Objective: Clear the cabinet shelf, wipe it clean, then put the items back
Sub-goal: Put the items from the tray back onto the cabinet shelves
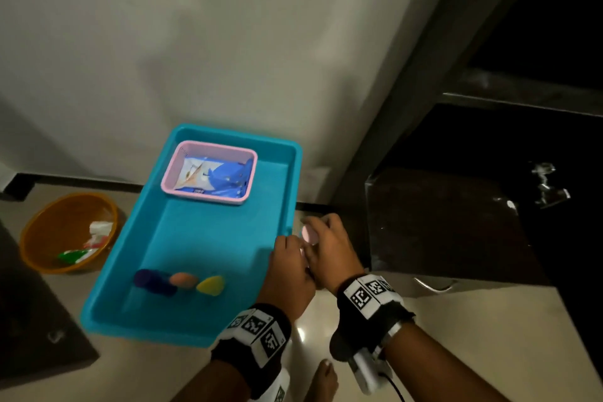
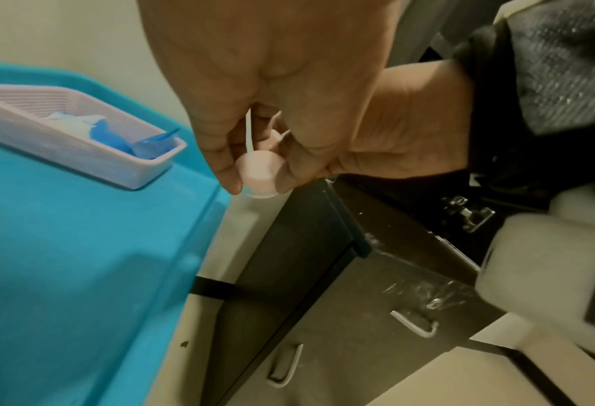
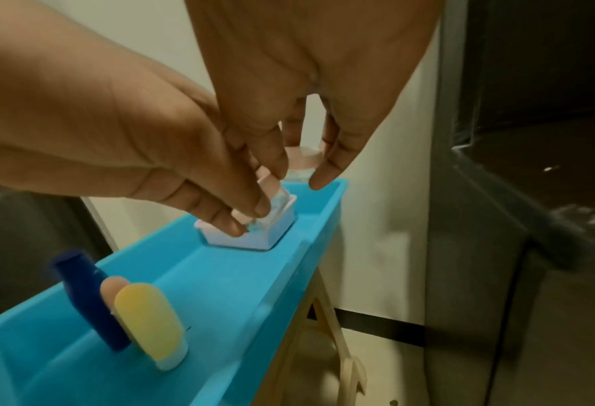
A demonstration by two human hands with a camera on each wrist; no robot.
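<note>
Two hands meet just off the right rim of the blue tray, over the floor beside the dark cabinet. Left hand pinches a small pink-capped bottle between thumb and fingertips. Right hand has fingers curled over the same spot; whether it grips the bottle or only steadies it, cannot tell. Wrist views are blurred here.

Already in tray: pink basket holding a blue-and-white packet, plus a navy bottle, a peach one and a yellow one side by side near the front. Orange bowl with scraps sits on the floor, left.

Judgement: clearing step, unfinished; shelf interior too dark to read. Next move calls for carrying the bottle over the rim and setting it upright on bare tray floor, apart from the other three so none tip.
</note>
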